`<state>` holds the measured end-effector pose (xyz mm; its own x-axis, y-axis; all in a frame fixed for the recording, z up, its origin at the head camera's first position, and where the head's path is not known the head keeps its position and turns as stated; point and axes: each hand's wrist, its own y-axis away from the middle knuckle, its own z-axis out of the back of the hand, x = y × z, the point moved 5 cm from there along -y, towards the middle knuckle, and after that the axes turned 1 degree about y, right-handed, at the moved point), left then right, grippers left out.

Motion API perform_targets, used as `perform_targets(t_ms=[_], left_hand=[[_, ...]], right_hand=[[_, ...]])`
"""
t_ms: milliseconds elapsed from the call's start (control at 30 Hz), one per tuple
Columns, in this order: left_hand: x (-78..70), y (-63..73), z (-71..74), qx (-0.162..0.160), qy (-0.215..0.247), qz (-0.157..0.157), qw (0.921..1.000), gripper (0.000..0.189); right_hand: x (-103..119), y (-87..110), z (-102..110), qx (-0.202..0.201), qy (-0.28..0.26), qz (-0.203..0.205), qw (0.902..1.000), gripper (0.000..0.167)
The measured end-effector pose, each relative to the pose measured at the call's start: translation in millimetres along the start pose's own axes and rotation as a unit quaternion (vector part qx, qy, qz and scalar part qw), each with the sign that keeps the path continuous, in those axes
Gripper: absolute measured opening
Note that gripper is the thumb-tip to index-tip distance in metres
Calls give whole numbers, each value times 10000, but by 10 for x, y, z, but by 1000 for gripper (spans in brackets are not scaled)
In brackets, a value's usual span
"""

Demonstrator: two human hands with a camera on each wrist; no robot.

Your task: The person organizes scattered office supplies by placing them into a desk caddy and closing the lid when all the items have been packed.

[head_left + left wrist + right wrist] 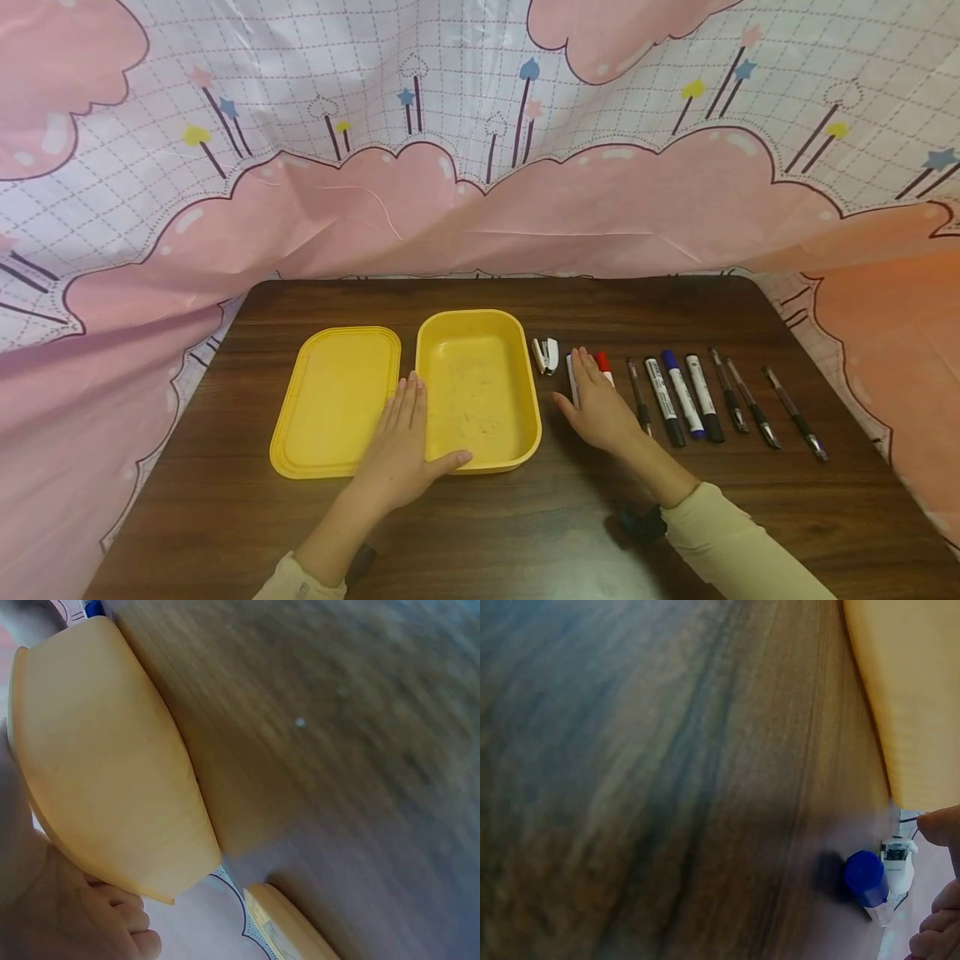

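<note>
My left hand (397, 450) is spread flat with straight fingers over the left rim of a yellow plastic box (480, 375), thumb pointing towards the box's near edge. Nothing is in its grasp. In the left wrist view this hand (75, 907) shows beside the box's outer wall (105, 750). Farther right, my right hand (600, 412) lies stretched out above a red-capped marker (604, 363) and a second marker (573, 379), partly covering both. The right wrist view shows a blue-ended marker (866, 874) and a small white stapler (897, 862) near the fingers.
A flat yellow lid (337, 400) lies left of the box. The stapler (550, 356) is just right of the box. A row of whiteboard markers (681, 392) and several pens (795, 412) spreads right on the dark wooden table (510, 533). A patterned cloth (480, 208) hangs behind.
</note>
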<state>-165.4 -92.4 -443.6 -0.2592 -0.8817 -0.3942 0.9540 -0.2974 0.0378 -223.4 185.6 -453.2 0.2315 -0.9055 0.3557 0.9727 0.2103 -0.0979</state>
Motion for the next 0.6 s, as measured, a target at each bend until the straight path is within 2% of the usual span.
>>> perform_targets(t_ms=[333, 600], left_hand=[[-3, 9, 10, 59, 4, -12, 10000, 117], [0, 10, -3, 91, -77, -36, 9999, 119]], right_hand=[[-31, 32, -34, -84, -70, 1, 9999, 77], [-93, 94, 17, -488, -258, -178, 9983, 70]])
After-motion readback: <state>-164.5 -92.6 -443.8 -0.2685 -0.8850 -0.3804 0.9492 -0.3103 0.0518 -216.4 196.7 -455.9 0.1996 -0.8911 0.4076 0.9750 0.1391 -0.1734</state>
